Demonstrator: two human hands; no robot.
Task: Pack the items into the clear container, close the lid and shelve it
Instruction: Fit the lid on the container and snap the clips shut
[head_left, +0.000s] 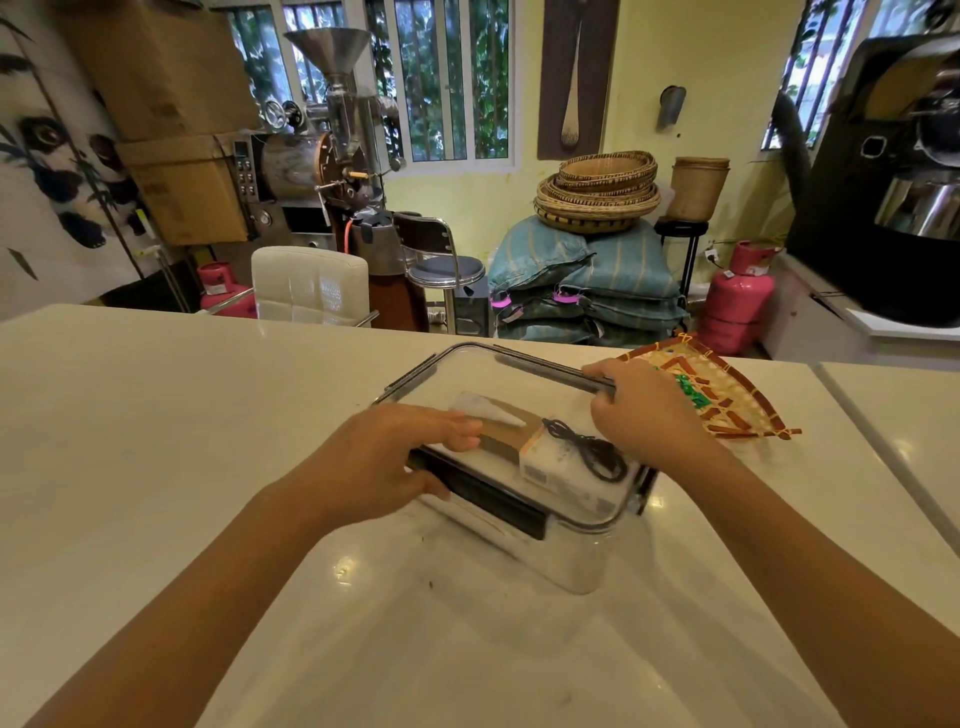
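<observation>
A clear container (566, 561) stands on the white counter with its clear lid (467, 371) resting on top. Through the lid I see a white box (558, 470), a coiled black cable (587, 447) and a brown cardboard piece (506, 428). My left hand (400, 457) lies on the lid's near-left side, fingers on top and thumb against the dark near latch (488, 499). My right hand (644, 410) grips the dark latch (550, 371) on the right side, which sticks up unclipped.
A woven fan-shaped tray (727, 395) lies just right of the container, partly under my right hand. The counter (156, 415) ends ahead; beyond it are a white chair (311, 283), a stool, sacks and pink gas cylinders. A seam splits the counter at right.
</observation>
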